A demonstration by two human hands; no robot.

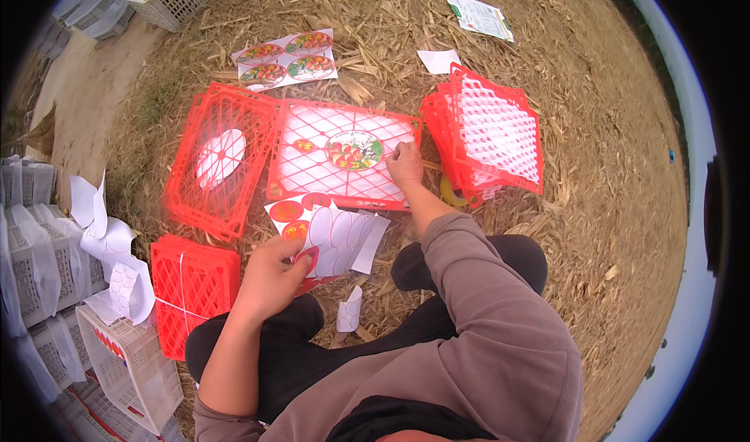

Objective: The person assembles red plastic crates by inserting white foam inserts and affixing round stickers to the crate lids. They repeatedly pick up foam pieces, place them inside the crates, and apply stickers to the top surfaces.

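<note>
My left hand (269, 276) grips sheets of stickers (337, 240), with red oval stickers on one sheet and blank outlined backing showing on another. Ahead of me lies a red plastic lattice panel (293, 164) with white material beneath it. A large oval fruit label (354, 151) and a small red sticker (304, 145) sit on this panel. On the panel, just right of the large label, rests my right hand (405, 165), fingers curled; whatever they pinch is hidden. To its right, more red lattice panels (496, 133) are stacked with white netting on top.
Left of the panel lie red lattice panels (219, 121) and a tied red stack (195, 286). Beyond is a sheet of oval fruit labels (287, 57). White crates (129, 364) and backing paper (117, 254) stand at far left. Dry straw (601, 207) covers the ground.
</note>
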